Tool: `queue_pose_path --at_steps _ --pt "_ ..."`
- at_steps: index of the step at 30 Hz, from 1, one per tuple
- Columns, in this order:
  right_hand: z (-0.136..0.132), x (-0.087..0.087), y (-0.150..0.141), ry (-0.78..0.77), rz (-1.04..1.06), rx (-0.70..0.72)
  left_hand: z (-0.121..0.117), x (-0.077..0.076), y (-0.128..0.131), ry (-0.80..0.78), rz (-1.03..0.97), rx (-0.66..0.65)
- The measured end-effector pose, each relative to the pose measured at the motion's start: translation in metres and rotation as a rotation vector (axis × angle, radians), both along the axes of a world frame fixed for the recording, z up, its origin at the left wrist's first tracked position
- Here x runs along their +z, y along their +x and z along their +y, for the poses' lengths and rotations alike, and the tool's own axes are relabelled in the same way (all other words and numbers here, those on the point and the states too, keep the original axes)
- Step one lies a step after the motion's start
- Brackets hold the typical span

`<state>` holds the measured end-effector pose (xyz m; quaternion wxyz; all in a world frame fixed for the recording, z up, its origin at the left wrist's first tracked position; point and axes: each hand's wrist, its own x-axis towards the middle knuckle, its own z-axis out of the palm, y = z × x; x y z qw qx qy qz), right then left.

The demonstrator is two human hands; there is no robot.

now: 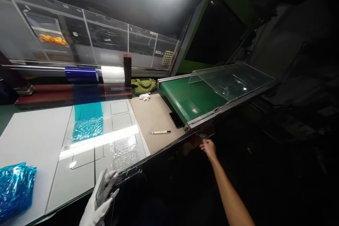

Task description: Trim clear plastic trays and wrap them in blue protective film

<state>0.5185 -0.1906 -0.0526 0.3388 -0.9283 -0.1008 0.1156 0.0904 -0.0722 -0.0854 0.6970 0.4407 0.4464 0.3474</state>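
My left hand [102, 197], in a white glove, is at the near edge of the worktable [34, 137] and holds a thin clear plastic piece [124, 174] that juts over the edge. My bare right hand [208, 147] reaches out under the near end of the green conveyor belt [190, 100]; its fingers are curled around a dark part there that I cannot make out. A small knife with a pale handle [160, 132] lies on the brown board [153, 116] between the two hands.
A clear sheet [102, 137] with a blue film strip [87, 120] covers the table's middle. A roll of blue film [81, 73] sits behind it. Crumpled blue film [14, 187] lies at the left. A phone [176, 119], green cloth [144, 85] and clear conveyor guard [227, 79] are nearby.
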Motion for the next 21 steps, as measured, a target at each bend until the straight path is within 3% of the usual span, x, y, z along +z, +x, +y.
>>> queue_pose_path --at_steps 4,8,11,14,18,21 --pt "0.053 -0.050 -0.072 -0.117 -0.006 0.454 -0.001 0.008 0.005 0.020 0.056 -0.030" --pt "0.135 -0.066 -0.102 -0.178 -0.114 0.768 -0.003 0.021 0.009 0.107 0.139 -0.061" --pt "0.179 -0.063 -0.099 -0.246 -0.154 0.909 -0.006 0.034 0.009 0.191 0.203 -0.101" --pt "0.195 -0.056 -0.094 -0.265 -0.157 0.992 -0.010 0.051 0.004 0.365 0.352 -0.127" --pt "0.189 -0.039 -0.112 -0.187 -0.100 1.074 -0.014 0.076 -0.009 0.750 0.668 -0.148" --pt "0.163 -0.007 -0.150 -0.067 0.019 1.203 -0.016 0.095 -0.021 0.886 0.799 -0.229"
